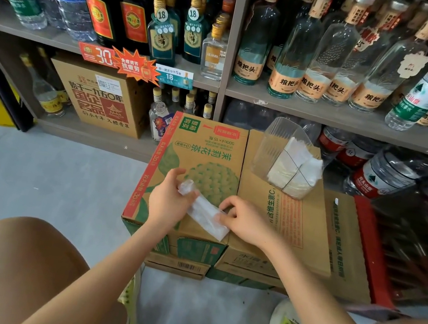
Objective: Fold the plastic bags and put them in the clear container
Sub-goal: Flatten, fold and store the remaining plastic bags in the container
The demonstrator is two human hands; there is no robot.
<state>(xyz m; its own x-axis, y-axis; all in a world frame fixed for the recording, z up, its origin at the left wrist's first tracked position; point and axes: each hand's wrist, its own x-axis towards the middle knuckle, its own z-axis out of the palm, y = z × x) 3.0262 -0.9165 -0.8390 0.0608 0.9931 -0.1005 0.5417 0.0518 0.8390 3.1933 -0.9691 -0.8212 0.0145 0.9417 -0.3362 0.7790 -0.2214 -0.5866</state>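
Left hand (169, 202): fingers curled, gripping the crumpled top end of the bag (204, 211). That end bunches up between thumb and fingertips, so its shape is hard to read.

Right hand (244, 223): fingertips bent down onto the bag's lower half, thumb tucked against its edge, pinching it. They cover part of the strip.

The bag is a narrow, see-through folded strip running diagonally from the left fingers, under the right fingertips, to a free corner just below them. It lies on the green box (204, 146), with the corner at the seam with the brown box (290, 217). Layers can't be counted, as the plastic is too clear.

The container (274, 143) is well beyond the right fingertips, on the brown box and tipped over toward the right. Its walls are barely visible against the shelf (325, 114) behind. White folded bags (293, 171) fill its lower end. Thin dark lines cross the stack, possibly a band.

Both forearms are cut off by the bottom edge of the frame. Bottles (313, 65) on the shelf are cropped at the top.
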